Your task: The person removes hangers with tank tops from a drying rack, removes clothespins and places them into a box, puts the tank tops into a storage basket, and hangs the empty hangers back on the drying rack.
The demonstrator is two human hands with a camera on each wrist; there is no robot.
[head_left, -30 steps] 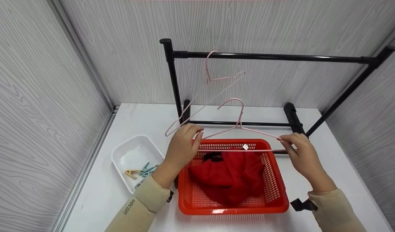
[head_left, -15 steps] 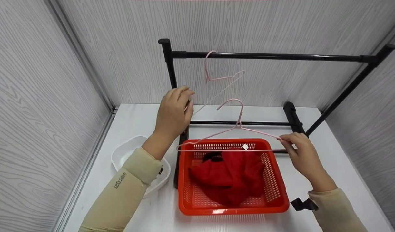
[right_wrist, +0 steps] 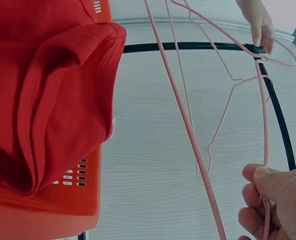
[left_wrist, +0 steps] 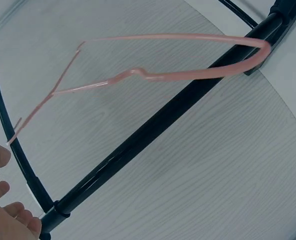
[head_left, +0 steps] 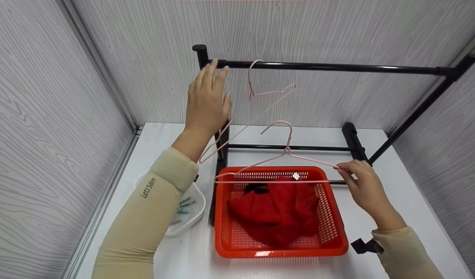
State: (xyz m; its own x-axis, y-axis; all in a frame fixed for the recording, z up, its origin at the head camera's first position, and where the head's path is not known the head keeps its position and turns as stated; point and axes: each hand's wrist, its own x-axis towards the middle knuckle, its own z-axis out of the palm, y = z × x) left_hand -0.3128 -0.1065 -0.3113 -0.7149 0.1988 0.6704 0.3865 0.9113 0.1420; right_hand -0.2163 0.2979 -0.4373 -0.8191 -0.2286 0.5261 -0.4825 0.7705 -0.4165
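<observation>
My right hand (head_left: 361, 182) pinches a pink clothes hanger (head_left: 287, 150) between thumb and fingers near the end of its right shoulder. The hanger is upright over the basket's far edge, its hook pointing up and left. In the right wrist view the thumb presses on the hanger's shoulder (right_wrist: 266, 120). My left hand (head_left: 206, 97) is raised at the upper left corner of a black clothes rack (head_left: 338, 67), fingers extended and holding nothing, fingertips right at the bar's end. A second pink hanger (head_left: 249, 79) hangs from that bar, just right of the left hand.
A red plastic basket (head_left: 284, 254) in front of the rack holds a crumpled red garment (head_left: 276, 217) and something black. Left of it, partly behind the left sleeve (head_left: 144, 217), stands a white tray (head_left: 203, 205) with blue-green clothespins (head_left: 185, 205). Wood-patterned panels enclose the table.
My left hand has let go of the held hanger's left side and moved up to the rack's top left corner, its fingers straightening. The right hand still holds the hanger in place.
</observation>
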